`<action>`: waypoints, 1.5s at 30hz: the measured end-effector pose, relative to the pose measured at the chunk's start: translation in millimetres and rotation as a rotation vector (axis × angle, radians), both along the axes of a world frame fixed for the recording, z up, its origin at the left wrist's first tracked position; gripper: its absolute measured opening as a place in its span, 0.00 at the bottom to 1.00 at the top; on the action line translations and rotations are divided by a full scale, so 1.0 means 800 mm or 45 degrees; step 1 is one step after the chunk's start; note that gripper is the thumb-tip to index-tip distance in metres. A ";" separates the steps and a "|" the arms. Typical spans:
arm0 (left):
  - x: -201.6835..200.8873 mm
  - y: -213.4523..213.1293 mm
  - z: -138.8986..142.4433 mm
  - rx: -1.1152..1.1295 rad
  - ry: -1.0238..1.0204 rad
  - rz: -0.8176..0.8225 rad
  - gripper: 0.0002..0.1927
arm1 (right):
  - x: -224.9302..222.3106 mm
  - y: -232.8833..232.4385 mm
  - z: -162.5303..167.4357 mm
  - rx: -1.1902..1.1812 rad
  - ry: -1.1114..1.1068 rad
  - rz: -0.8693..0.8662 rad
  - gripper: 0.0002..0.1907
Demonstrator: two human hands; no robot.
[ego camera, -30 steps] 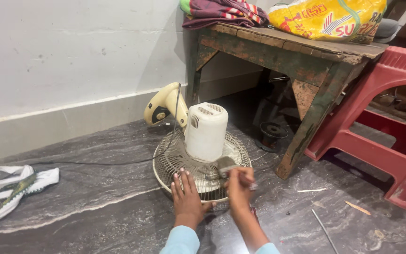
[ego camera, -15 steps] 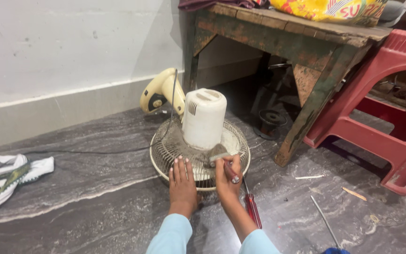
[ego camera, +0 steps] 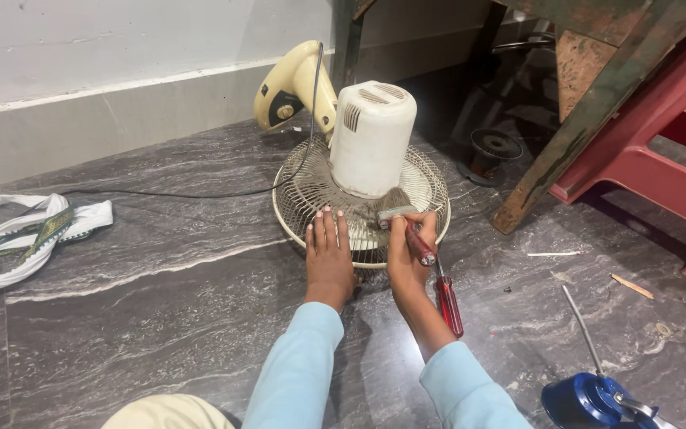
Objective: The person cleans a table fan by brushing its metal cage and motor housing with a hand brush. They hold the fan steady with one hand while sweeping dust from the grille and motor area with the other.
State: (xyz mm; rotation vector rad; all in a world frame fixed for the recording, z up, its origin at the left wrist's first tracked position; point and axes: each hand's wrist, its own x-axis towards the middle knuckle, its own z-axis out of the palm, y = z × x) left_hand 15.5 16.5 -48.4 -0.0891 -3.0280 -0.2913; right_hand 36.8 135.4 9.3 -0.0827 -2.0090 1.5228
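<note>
A cream table fan lies face down on the dark marble floor, its wire grille (ego camera: pixel 303 199) flat and its white motor housing (ego camera: pixel 371 137) standing up. Its cream base (ego camera: pixel 291 86) tilts up behind. My left hand (ego camera: pixel 329 254) rests flat on the near rim of the grille, fingers apart. My right hand (ego camera: pixel 408 253) grips a small hammer (ego camera: pixel 408 232) with a red handle, its metal head over the grille near the motor housing. A red-handled screwdriver (ego camera: pixel 448 303) lies on the floor just right of my right wrist.
A blue oil can (ego camera: pixel 589 397) with a long thin spout stands at the bottom right. A worn green wooden table leg (ego camera: pixel 565 151) and a red plastic stool (ego camera: pixel 660 167) crowd the right. White cloth (ego camera: pixel 25 234) lies at left; a black cord (ego camera: pixel 184 195) runs across the floor.
The camera has moved closer and lower over the fan. My right hand now shows a clear grip on the hammer at the grille; my left hand stays flat on the rim.
</note>
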 end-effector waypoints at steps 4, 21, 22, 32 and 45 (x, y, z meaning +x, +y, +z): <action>0.010 -0.007 0.011 0.055 0.092 -0.047 0.71 | -0.005 -0.001 -0.004 0.006 0.017 -0.033 0.12; 0.010 -0.013 -0.003 -0.264 -0.104 -0.089 0.60 | 0.016 -0.063 0.035 -0.827 0.009 0.161 0.06; 0.011 -0.012 0.003 -0.262 -0.102 -0.079 0.61 | 0.015 -0.052 0.034 -0.825 0.034 0.063 0.07; 0.008 -0.006 -0.008 -0.206 -0.106 -0.057 0.56 | 0.010 -0.043 -0.009 -0.506 0.168 0.194 0.09; 0.023 -0.014 0.001 -0.424 -0.195 -0.115 0.50 | 0.008 -0.037 0.053 -0.910 -0.017 -0.021 0.08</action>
